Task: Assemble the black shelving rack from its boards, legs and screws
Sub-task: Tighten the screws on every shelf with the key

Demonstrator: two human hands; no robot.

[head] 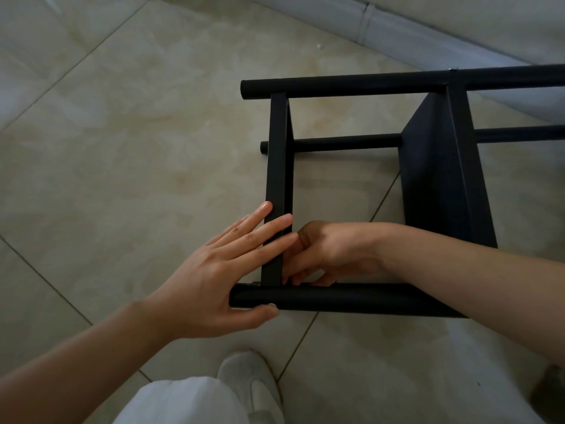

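Observation:
The black rack lies on its side on the tiled floor. Its near round leg (351,298) runs left to right at the bottom; a far leg (367,84) and a lower leg (345,143) run parallel behind. A thin end board (276,166) stands edge-up between the legs; a wider board (443,172) sits to the right. My left hand (220,280) lies with straight fingers across the end board, its thumb under the near leg's end. My right hand (327,255) reaches inside the frame, fingers curled at the joint of end board and near leg; what they pinch is hidden.
A small metal fitting (255,283) shows at the joint beside the near leg. A screw tip (544,68) sticks out of the far leg. My white trouser leg and shoe (247,384) are just below the rack. A grey skirting runs along the wall at top right.

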